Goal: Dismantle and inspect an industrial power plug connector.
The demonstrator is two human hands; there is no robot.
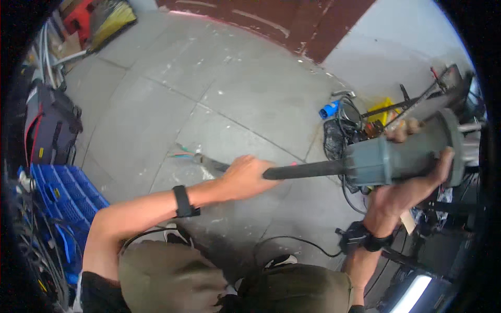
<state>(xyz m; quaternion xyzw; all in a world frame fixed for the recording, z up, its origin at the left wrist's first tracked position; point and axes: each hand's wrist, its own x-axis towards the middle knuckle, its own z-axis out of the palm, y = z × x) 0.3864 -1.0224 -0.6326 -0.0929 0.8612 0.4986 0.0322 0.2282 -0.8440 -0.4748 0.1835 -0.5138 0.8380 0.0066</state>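
Observation:
A thick black cable [308, 170] runs level across the middle of the view. My left hand [245, 177] is closed around it near its left end, where several thin coloured wires [182, 155] stick out bare of the sheath. At its right end the cable enters a large grey-green industrial plug [389, 160] with a wide flange and metal pins [471, 140] pointing right. My right hand [412, 193] grips the plug's body from below, its fingertips showing over the top. Both things are held up above the floor.
Grey tiles [151, 115] cover the floor up to a brown door [271, 18]. A blue plastic crate [70, 193] and a dark tool bag [52, 125] stand left. Tangled cables, a blue connector [329, 109] and a yellow bin [382, 110] crowd the right wall.

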